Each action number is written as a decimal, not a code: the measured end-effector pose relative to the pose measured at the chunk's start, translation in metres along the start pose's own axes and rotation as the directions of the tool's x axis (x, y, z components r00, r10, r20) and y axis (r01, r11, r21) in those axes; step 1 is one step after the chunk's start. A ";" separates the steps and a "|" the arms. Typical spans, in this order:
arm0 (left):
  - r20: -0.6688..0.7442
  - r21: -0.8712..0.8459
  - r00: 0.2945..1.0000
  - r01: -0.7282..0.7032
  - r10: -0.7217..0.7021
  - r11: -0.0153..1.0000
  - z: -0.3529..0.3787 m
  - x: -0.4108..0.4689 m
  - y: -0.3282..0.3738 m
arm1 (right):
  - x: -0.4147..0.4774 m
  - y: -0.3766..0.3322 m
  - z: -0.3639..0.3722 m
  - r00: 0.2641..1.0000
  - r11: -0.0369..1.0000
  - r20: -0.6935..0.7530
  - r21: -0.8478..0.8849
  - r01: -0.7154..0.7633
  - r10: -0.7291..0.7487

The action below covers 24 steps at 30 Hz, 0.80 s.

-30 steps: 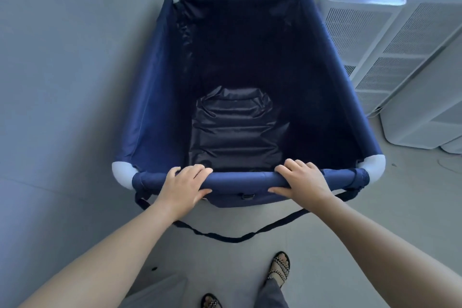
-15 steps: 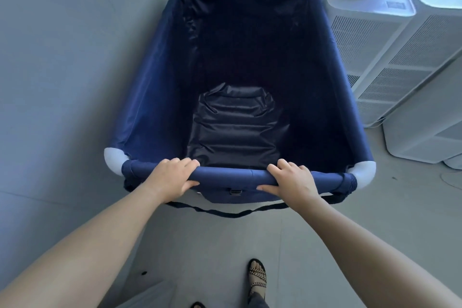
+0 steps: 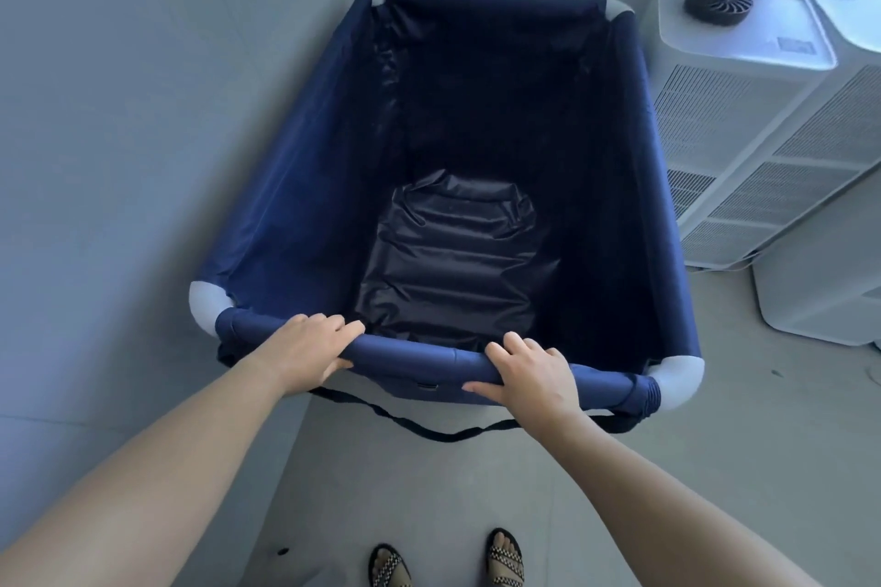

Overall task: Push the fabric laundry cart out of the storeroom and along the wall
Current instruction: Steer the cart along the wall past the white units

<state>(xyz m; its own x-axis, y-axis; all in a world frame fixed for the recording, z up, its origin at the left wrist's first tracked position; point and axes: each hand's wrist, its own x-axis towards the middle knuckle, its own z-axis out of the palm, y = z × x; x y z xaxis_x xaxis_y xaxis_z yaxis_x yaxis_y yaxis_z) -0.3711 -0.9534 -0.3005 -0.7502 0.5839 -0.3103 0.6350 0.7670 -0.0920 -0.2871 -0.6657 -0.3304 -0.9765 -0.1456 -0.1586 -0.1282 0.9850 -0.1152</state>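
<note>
A navy fabric laundry cart (image 3: 295,186) with white plastic corner pieces stands right in front of me, its left side close along a grey wall. Its dark liner shows nothing inside but creased fabric. My left hand (image 3: 310,350) grips the padded near rail left of centre, fingers curled over the top. My right hand (image 3: 529,372) grips the same rail right of centre, thumb under it. A black strap (image 3: 429,429) hangs in a loop below the rail.
The grey wall (image 3: 119,157) runs along the left. White vented appliances (image 3: 743,148) stand to the right of the cart, one with a small black fan (image 3: 717,5) on top. Grey tiled floor (image 3: 715,419) lies on the right. My sandalled feet (image 3: 448,560) are at the bottom.
The cart has swung so its near rail now slants down to the right. Both hands stayed on the rail. My feet have come side by side.
</note>
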 end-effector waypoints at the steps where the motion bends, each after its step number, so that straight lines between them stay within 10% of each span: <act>1: -0.010 -0.004 1.000 -0.003 0.003 1.000 0.004 -0.003 -0.003 | 0.001 -0.004 0.002 1.000 1.000 0.003 -0.006 -0.004 0.004; 24: -0.062 -0.016 0.998 0.003 -0.004 1.000 0.016 -0.005 -0.045 | 0.028 -0.040 0.001 0.998 0.997 0.008 -0.032 -0.065 0.065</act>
<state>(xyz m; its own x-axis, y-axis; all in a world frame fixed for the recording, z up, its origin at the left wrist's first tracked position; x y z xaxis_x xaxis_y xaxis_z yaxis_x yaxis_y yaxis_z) -0.3925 -0.9951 -0.3101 -0.7626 0.5963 -0.2508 0.6298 0.7729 -0.0775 -0.3092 -0.7092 -0.3312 -0.9814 -0.0817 -0.1735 -0.0699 0.9948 -0.0735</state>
